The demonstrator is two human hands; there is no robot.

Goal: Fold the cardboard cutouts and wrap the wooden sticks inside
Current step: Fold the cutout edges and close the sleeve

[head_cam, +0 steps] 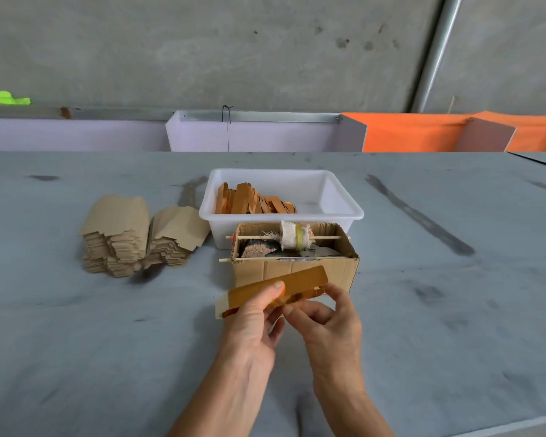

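Left hand (252, 313) and right hand (325, 313) both pinch the half-folded cutout (278, 287) above the bench (108, 342); loose grip risks flap springing open, sticks slipping out.

Grey table (423, 310): cutouts (139, 238), tub (281, 197), box (297, 269).

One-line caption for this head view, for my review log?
Both hands, left and right, hold a partly folded cardboard cutout before a cardboard box, white tub and flat cutout stacks.

Head view, looking forward-down, close over table (108, 342).
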